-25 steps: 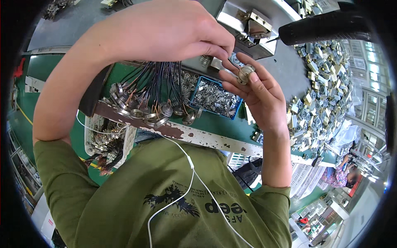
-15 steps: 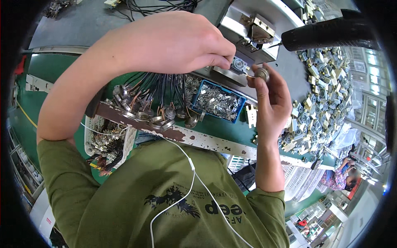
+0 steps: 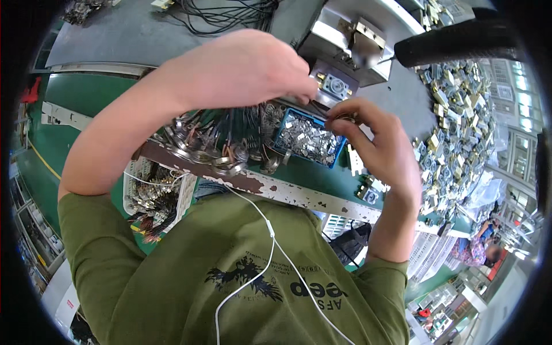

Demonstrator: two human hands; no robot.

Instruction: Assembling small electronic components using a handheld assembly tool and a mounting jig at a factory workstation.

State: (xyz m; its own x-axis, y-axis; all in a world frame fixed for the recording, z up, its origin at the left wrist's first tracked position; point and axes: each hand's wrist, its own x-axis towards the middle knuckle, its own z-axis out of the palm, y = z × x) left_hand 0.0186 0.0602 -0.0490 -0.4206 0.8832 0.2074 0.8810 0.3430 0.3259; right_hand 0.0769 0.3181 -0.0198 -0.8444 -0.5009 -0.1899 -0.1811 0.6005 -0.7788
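Observation:
My left hand (image 3: 282,75) reaches in over the bench with its fingers pinched on a thin dark wire (image 3: 314,104). Close by, the bent fingers of my right hand (image 3: 382,138) are closed on a coppery wire end (image 3: 349,117); whatever else they hold is hidden. Just beyond both hands, a small block with a round, spiral-like face and brass-coloured ends (image 3: 335,85) rests on a metal fixture. Under my right fingertips stands a blue tray (image 3: 310,160) full of small shiny metal pieces.
Round metal parts with dark wires (image 3: 227,164) lie along the chipped bench edge. A black tool (image 3: 454,43) points in from the right, near a metal machine (image 3: 368,43). Many small blocks (image 3: 454,126) are heaped at right. A white basket (image 3: 187,198) hangs below the edge.
My right hand has moved left and turned inward, toward my left hand; the round metal part it held is no longer plainly visible. The block on the fixture is now more exposed.

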